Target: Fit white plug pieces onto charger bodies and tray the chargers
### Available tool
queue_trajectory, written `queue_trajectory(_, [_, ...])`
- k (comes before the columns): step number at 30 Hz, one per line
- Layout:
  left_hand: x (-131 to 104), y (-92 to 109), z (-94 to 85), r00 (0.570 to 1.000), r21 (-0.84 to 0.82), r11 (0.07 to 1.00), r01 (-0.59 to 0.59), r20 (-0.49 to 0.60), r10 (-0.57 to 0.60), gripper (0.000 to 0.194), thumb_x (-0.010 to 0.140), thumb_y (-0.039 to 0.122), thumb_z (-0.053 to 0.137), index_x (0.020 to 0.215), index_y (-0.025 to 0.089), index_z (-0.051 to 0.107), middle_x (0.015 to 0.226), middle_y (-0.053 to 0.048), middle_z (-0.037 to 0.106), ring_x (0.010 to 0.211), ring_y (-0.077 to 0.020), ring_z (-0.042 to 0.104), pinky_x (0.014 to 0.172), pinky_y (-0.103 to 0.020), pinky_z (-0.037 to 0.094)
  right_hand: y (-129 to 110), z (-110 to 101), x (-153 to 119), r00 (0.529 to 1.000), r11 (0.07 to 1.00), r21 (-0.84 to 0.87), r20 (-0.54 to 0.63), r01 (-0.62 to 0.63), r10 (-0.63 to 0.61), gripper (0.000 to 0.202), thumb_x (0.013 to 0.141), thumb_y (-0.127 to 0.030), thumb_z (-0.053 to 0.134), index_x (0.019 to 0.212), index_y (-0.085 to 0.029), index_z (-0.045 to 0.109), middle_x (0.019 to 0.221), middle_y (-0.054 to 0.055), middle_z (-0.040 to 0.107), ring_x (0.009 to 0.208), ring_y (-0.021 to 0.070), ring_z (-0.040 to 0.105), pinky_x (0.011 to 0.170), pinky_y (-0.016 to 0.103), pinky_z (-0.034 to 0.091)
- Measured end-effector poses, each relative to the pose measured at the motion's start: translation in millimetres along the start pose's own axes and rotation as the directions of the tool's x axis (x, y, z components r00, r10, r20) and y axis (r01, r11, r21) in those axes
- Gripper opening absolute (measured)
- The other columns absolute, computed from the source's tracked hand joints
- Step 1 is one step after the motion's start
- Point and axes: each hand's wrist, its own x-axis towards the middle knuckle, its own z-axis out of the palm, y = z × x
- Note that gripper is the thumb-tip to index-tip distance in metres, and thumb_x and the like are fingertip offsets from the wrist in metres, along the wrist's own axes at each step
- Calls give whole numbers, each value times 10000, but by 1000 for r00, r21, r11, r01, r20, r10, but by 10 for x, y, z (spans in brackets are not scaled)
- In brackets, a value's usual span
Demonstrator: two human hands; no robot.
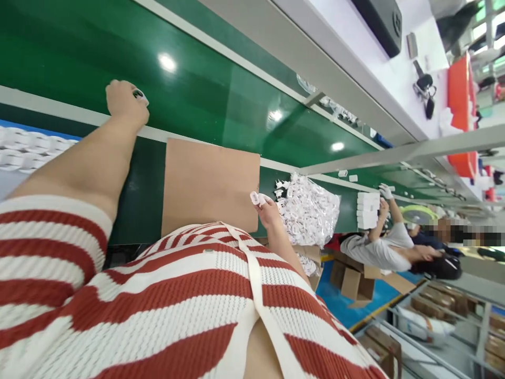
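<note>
My left hand (127,104) is closed above the green work surface at the upper left, around a small white-and-dark piece (139,96) mostly hidden by the fingers. Over the right part of a brown cardboard sheet (209,184), my right hand (269,210) pinches a small white plastic part (258,198). Just right of that hand lies a clear plastic bag (310,210) full of white plastic parts, with several loose pieces at its left edge.
White trays (31,150) stand at the far left. A metal frame bar (394,155) crosses the right side. Farther right, another person (379,250) works beside stacked white boxes (367,210). A white shelf (355,58) with keys (425,87) runs along the upper right.
</note>
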Motion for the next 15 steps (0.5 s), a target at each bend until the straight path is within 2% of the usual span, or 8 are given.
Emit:
queue_trajectory(2, [-399,212,24,987,-7,994,-106,119,106,499,953,249,728,1260,-99,545,1328,-177,511,1346,-340,446,1168,-509,333,6,52,-15,999,996,82,39,-21,18,304,672,-400,780,854,-226,609,968,46,765,971,213,739,849,365,621])
queue_trajectory(3, [-685,329,31,966,-38,978,-205,151,208,497,938,212,725,1318,-54,547,1338,-169,532,1341,-331,455,1178,-500,333,11,78,-18,998,993,111,54,-30,24,304,667,-366,792,867,-225,613,984,45,765,979,209,739,853,361,621])
queue_trajectory(5, [-1350,533,66,876,-167,919,-357,281,391,446,952,192,655,1360,32,573,1304,-157,599,1277,-309,511,1158,-474,379,14,127,-18,996,984,170,82,-43,30,348,656,-298,817,933,-226,618,1000,32,763,989,193,738,870,348,614])
queue_trajectory(6, [-1688,604,100,801,-232,878,-419,360,477,427,967,207,614,1368,65,586,1304,-158,620,1256,-311,528,1139,-466,401,12,149,-15,995,978,203,99,-51,32,388,648,-265,829,972,-229,618,995,20,761,987,183,738,877,340,609])
queue_trajectory(9, [-2518,679,243,710,-295,834,-467,437,552,446,945,222,604,1386,156,618,1245,-112,689,1173,-299,592,1044,-421,479,-3,194,-6,984,964,253,175,-84,39,467,618,-205,854,1032,-226,639,978,4,760,968,166,731,859,304,594])
queue_trajectory(11, [-2845,640,335,685,-323,824,-465,459,566,471,945,222,576,1413,178,607,1224,-109,705,1156,-302,609,1023,-428,492,-8,216,-5,971,978,187,233,-92,47,438,609,-219,861,1008,-209,680,981,18,763,924,160,718,789,264,576])
queue_trajectory(12, [-2944,605,375,688,-339,825,-452,456,564,495,944,228,568,1436,178,588,1248,-118,696,1172,-308,605,1031,-439,490,-5,227,-7,965,990,122,257,-77,43,406,617,-242,856,989,-201,699,983,25,763,886,152,705,743,246,558])
queue_trajectory(15, [-3077,492,478,749,-422,823,-380,382,541,546,898,298,639,1425,166,588,1347,-144,646,1247,-325,568,1085,-467,461,37,283,-18,951,996,-82,308,18,8,348,660,-317,814,970,-182,730,934,26,757,734,115,638,639,228,495])
